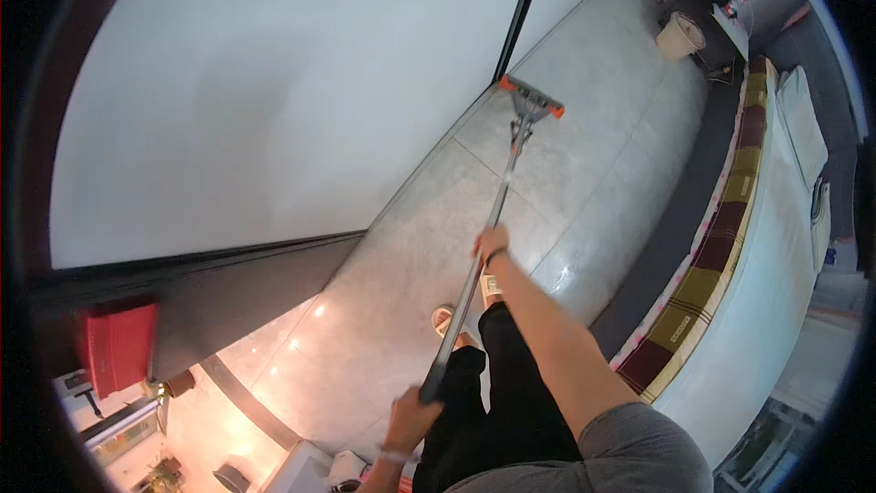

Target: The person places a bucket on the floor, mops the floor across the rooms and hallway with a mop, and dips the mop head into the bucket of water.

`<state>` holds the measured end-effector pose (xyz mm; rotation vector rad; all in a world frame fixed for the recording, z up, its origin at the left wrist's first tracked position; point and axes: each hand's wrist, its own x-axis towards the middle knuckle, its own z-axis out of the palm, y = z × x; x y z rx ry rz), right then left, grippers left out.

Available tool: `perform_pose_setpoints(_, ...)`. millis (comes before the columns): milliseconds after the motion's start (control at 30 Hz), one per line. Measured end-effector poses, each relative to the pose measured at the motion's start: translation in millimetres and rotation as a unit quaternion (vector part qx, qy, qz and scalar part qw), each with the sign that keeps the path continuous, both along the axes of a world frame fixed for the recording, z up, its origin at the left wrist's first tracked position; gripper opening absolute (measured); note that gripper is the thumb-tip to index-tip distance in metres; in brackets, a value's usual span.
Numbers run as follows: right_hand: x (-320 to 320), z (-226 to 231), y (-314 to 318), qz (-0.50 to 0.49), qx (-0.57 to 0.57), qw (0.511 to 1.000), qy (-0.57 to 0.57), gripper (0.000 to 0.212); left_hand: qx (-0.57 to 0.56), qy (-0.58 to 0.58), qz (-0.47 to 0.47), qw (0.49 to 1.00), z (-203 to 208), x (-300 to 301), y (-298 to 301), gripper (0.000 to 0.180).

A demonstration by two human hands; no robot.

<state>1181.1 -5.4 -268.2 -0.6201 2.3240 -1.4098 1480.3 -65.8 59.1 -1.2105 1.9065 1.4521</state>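
Note:
A long grey-handled mop [502, 190] slants across the floor, away from me and to the right. Its flat grey head with orange ends [531, 100] rests on the tiles close to the foot of the white wall panel. My right hand [491, 243] is wrapped round the pole about halfway along. Lower down, my left hand [412, 420] grips the dark end of the handle, near my left thigh. Whatever the underside of the mop head carries is hidden.
Grey floor tiles [438, 192] run between the white wall panel [274, 110] and a bed [739, 292] with a checked cover edge. A cream bin [680, 36] stands at the far right by a dark cabinet. A red box-like thing [120, 349] is at the left.

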Motion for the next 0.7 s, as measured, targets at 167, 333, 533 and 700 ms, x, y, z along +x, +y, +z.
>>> perform_pose_setpoints(167, 34, 93, -92, 0.114, 0.194, 0.921, -0.316, 0.036, -0.043, -0.012, 0.079, 0.996, 25, 6, -15, 0.023)
perform_pose_setpoints(333, 312, 149, -13, -0.125, 0.016, 0.737, -0.664, 0.012, 0.041, -0.151, 0.081, 0.984, 83, 112, 22, 0.027)
perform_pose_setpoints(533, 346, 246, -16, -0.041, 0.223, 0.624, -0.748, 0.025, 0.006, -0.131, 0.136, 0.982, 180, 173, 73, 0.025)
perform_pose_setpoints(700, 285, 204, -29, -0.047, 0.092, 0.724, -0.682, 0.031, 0.006, -0.099, 0.125, 0.987, 199, 148, 68, 0.026)
